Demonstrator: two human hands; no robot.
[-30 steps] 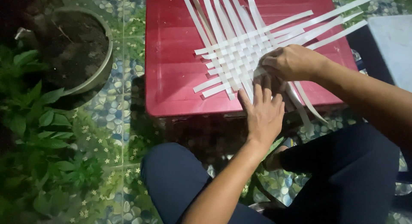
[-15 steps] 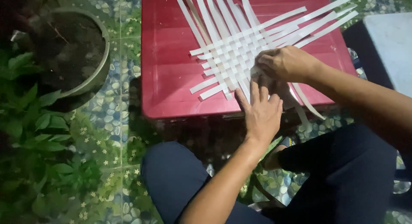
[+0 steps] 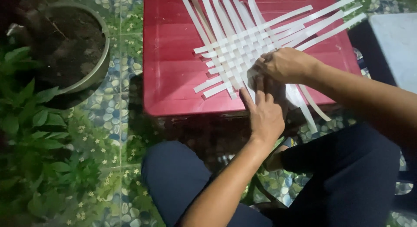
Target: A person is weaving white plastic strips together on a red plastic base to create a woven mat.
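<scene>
A mat of woven white strips (image 3: 247, 49) lies on a red plastic tabletop (image 3: 173, 79), loose strip ends fanning out to the back and right. My left hand (image 3: 264, 112) presses flat on the weave's near edge, fingers spread and pointing away from me. My right hand (image 3: 284, 64) rests curled on the weave just beyond it, fingers pinching strips at the near right corner. Some strip ends hang over the table's front edge beside my left hand.
A round pot of dark soil (image 3: 65, 44) stands at the left on pebble-patterned floor, with leafy green plants (image 3: 34, 122) below it. My knees in dark trousers (image 3: 182, 179) sit under the table front. A grey slab (image 3: 395, 44) lies at the right.
The view has shifted slightly. My left hand has slid a little up onto the weave's edge, and my right hand has stayed on the near right corner of the strips.
</scene>
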